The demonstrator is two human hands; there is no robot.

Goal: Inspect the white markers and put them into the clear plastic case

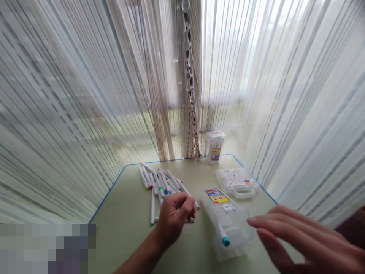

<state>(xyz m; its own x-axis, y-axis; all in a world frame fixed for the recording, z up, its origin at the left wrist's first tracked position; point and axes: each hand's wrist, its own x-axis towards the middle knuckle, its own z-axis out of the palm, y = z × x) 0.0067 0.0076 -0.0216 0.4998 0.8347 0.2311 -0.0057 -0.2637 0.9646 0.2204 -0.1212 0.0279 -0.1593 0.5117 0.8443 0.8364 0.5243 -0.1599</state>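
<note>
My left hand (173, 215) is closed, fingers curled and thumb across them, above the near side of the loose markers (164, 180). Whether anything is inside it is hidden. A white marker (190, 220) shows partly behind the fingers; I cannot tell whether they touch it. My right hand (310, 239) is open, fingers stretched out, beside the clear plastic case (211, 217). That case lies on the table with a yellow, red and blue label facing up. One marker with a teal end (226, 241) lies inside it.
A clear lid-like plastic piece with a handle (238, 182) lies behind the case. Farther back, another clear box holding markers (216, 148) stands upright. The pale green table (125, 213) has a blue edge. String curtains (85, 95) and a bead strand (190, 76) hang around it.
</note>
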